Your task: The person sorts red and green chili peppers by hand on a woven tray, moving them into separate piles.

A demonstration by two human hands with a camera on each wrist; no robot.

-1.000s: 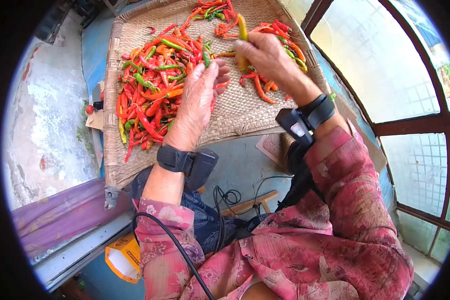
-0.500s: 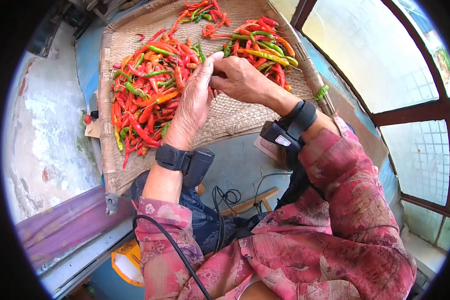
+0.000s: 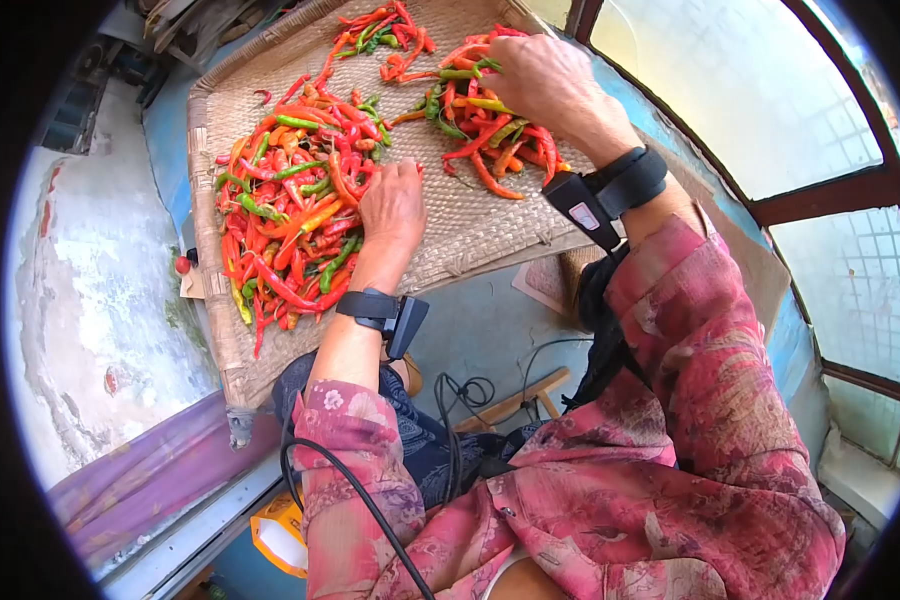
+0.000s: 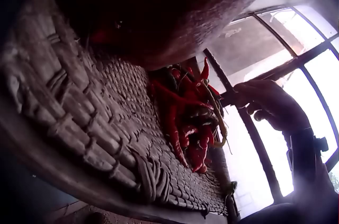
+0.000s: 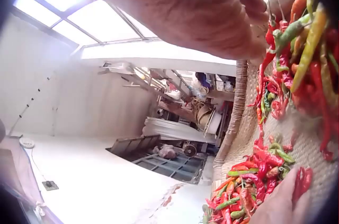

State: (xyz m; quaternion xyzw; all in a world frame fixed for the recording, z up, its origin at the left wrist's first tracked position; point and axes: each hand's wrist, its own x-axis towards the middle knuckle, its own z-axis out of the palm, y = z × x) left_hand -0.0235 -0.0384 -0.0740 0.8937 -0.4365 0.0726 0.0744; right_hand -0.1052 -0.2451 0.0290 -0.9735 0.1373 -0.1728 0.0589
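Red, orange and green chili peppers form a large heap on the left of a woven tray. At the heap's right edge is my left hand, back upward and fingers bent down; in the right wrist view it pinches red chili peppers. My right hand reaches over a smaller pile of chili peppers on the right, its fingers curled near a green chili pepper. Its fingertips are partly hidden, and I cannot tell whether they grip a pepper.
A third small cluster of chili peppers lies at the tray's far end. Framed windows rise on the right, and a whitish wall stands at left. A black cable runs beside the left sleeve.
The hands, together half a second ago, have parted. My left hand has lowered and turned back upward at the large heap; the right has moved up and right over the smaller pile.
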